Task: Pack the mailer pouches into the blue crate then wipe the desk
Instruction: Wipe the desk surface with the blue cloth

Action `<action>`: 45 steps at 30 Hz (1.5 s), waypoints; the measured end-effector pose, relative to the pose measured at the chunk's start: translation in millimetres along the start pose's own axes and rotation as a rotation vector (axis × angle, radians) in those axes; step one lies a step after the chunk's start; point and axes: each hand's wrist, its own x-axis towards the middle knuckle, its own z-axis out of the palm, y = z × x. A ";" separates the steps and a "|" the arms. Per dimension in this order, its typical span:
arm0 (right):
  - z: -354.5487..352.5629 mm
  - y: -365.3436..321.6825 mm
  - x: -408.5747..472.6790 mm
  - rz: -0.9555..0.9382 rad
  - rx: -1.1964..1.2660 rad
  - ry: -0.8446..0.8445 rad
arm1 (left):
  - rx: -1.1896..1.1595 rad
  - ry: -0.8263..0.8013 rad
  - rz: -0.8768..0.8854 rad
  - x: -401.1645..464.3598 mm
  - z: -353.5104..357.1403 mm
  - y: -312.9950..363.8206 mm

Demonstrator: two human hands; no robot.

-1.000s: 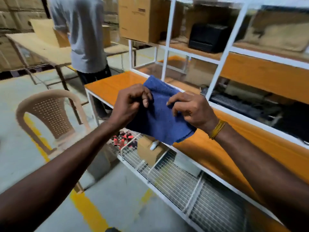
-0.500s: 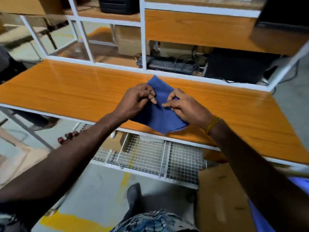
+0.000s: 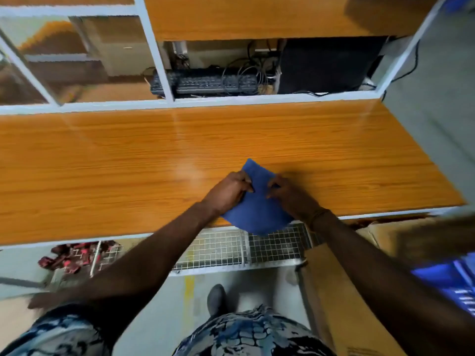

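A folded blue cloth (image 3: 258, 206) is held over the front edge of the orange wooden desk (image 3: 128, 163). My left hand (image 3: 227, 190) pinches its left side, and my right hand (image 3: 289, 194) pinches its right side. The cloth's lower part hangs past the desk's edge. A blue crate (image 3: 452, 281) shows at the right edge, partly cut off and blurred. No mailer pouches are in sight.
A wire mesh shelf (image 3: 231, 249) runs under the desk, with red items (image 3: 69, 256) at its left end. A cardboard box (image 3: 341, 291) stands on the floor at right. Behind the desk lie a black keyboard (image 3: 205, 80) and cables, framed by white shelf posts.
The view swung from the desk's left end and a person standing there to face the desk straight on. Both hands kept hold of the blue cloth and lowered it toward the desk's front edge.
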 end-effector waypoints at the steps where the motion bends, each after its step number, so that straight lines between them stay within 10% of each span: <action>1: 12.4 21.8 8.7 0.022 0.016 -0.028 | -0.067 -0.029 -0.075 9.6 2.1 -4.7; 13: -2.0 43.6 22.8 0.397 -0.263 0.042 | 0.385 -0.285 0.326 116.4 41.3 -53.3; 18: -5.0 46.1 3.6 0.582 -0.424 0.115 | 0.674 -0.153 0.391 132.8 42.7 -20.6; 26: 28.4 10.8 1.2 0.892 -0.385 0.350 | 0.420 -0.045 0.404 141.8 33.2 -55.8; 45: 41.8 64.2 38.0 1.189 -0.204 0.301 | 0.326 -0.186 0.419 208.8 56.0 -48.2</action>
